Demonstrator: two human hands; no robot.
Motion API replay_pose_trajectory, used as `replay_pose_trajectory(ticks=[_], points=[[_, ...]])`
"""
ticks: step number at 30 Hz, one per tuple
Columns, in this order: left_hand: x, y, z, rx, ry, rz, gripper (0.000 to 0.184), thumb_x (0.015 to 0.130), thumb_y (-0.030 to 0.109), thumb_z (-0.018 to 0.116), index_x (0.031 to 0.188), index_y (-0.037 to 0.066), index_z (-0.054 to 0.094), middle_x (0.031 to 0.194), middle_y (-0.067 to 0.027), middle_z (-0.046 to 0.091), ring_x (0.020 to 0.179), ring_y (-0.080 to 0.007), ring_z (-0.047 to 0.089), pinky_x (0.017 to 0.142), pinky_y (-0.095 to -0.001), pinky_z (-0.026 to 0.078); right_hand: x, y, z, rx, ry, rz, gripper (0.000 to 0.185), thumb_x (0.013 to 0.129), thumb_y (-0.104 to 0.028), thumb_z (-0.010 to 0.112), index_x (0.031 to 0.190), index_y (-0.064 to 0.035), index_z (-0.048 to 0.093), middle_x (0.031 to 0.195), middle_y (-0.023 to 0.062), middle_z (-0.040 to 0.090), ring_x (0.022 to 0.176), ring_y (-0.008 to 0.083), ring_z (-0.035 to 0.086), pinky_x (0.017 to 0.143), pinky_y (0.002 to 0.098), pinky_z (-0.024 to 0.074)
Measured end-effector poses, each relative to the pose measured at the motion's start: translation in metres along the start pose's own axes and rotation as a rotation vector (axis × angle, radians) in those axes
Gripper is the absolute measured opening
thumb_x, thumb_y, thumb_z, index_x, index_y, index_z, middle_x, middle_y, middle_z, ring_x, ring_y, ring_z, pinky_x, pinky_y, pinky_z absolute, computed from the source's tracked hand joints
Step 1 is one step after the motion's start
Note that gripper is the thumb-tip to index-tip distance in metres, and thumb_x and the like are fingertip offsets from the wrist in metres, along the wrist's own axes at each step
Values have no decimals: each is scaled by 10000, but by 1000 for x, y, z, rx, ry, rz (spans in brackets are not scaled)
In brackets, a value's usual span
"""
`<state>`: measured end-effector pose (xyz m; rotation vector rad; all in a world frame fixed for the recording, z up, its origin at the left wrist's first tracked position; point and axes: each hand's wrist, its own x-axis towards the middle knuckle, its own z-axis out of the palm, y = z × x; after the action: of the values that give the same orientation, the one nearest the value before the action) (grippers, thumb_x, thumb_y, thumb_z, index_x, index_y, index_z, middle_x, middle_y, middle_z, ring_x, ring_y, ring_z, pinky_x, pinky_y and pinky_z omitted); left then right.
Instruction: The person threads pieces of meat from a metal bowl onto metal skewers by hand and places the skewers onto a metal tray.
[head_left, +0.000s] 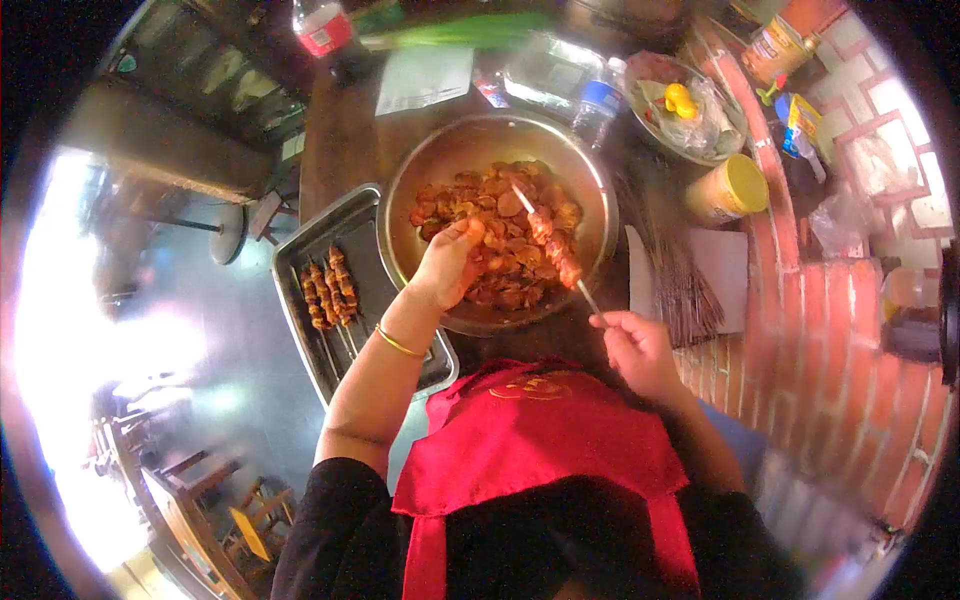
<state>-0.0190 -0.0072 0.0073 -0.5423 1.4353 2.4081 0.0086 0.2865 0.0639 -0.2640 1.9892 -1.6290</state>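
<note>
My right hand (640, 352) grips the lower end of a skewer (590, 298) that slants over the bowl's right side. Chunks of red, seasoned meat (553, 245) are threaded along it, and its pale tip sticks out bare above them. Over the meat pieces (505, 275) in the large steel bowl (400, 165), my left hand (450, 262) has thumb and fingers pinched together. What sits between those fingertips is too small to make out. Several loaded skewers (330, 290) lie side by side in the metal tray (300, 235) left of the bowl.
Bare skewers (685, 295) lie in a bundle right of the bowl. Nearby stand a yellow-lidded tub (730, 190) and a basin (738, 140) with a plastic bag. Behind the bowl are a water bottle (597, 105), a foil-like package (550, 68) and a red-labelled bottle (322, 30).
</note>
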Motion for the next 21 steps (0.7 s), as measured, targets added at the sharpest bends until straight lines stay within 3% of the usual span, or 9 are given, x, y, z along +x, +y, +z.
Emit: replay_pose_trajectory(ticks=[1, 2, 5, 6, 21], points=[[2, 1, -2, -446, -2, 27, 203, 969, 172, 429, 1063, 49, 560, 994, -72, 622, 916, -207, 606, 816, -357, 514, -1, 0, 3, -13, -41, -4, 218, 878, -40, 488, 1048, 13, 613, 626, -25, 525, 533, 44, 482, 490, 214, 401], [6, 2, -4, -507, 86, 35, 195, 974, 193, 423, 1082, 76, 535, 1000, -58, 619, 930, -220, 601, 843, -385, 511, -4, -2, 7, -21, -63, 17, 220, 878, -50, 495, 1053, 11, 613, 629, -30, 521, 539, 41, 472, 500, 214, 399], [12, -3, -11, -702, 58, 81, 194, 976, 220, 419, 1037, 84, 542, 995, -62, 619, 934, -212, 599, 852, -371, 506, -3, 0, 12, -88, -147, -30, 221, 877, -63, 501, 1049, 7, 620, 624, -33, 509, 550, 35, 460, 508, 211, 391], [14, -3, -10, -762, 17, 88, 184, 972, 240, 432, 1001, 99, 546, 968, -59, 618, 916, -198, 600, 838, -355, 510, -5, -6, 15, -57, -154, 53, 224, 874, -75, 503, 1042, 6, 628, 626, -34, 507, 558, 37, 450, 517, 216, 389], [5, 7, 12, -594, 87, 265, 180, 979, 228, 419, 986, 87, 530, 902, -54, 610, 801, -186, 597, 749, -330, 518, -2, -8, 20, -62, -102, 78, 221, 874, -74, 504, 1021, 20, 640, 607, -28, 523, 537, 42, 471, 495, 219, 392]])
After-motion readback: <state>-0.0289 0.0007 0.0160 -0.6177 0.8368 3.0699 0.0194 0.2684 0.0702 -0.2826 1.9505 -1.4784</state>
